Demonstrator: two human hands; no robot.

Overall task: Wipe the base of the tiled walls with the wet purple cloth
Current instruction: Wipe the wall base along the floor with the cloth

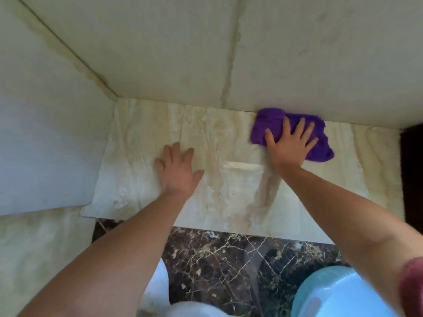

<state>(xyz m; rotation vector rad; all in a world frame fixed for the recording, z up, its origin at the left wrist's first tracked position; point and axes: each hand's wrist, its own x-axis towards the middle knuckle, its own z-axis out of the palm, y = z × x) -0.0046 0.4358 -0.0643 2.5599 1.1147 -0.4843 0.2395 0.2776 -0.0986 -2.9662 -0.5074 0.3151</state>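
A crumpled purple cloth (270,124) lies on the wet cream floor tile (229,191), right against the base of the far tiled wall (320,65). My right hand (289,146) presses flat on the cloth with fingers spread. My left hand (178,170) rests flat on the bare tile to the left, fingers apart, holding nothing. The corner where the far wall meets the left tiled wall (45,110) is at the upper left.
A dark marble strip (229,259) runs along the near side of the cream tile. A light blue round container (338,294) stands at the bottom right. Something white (160,284) sits at the bottom centre. A dark opening (412,175) is at the right edge.
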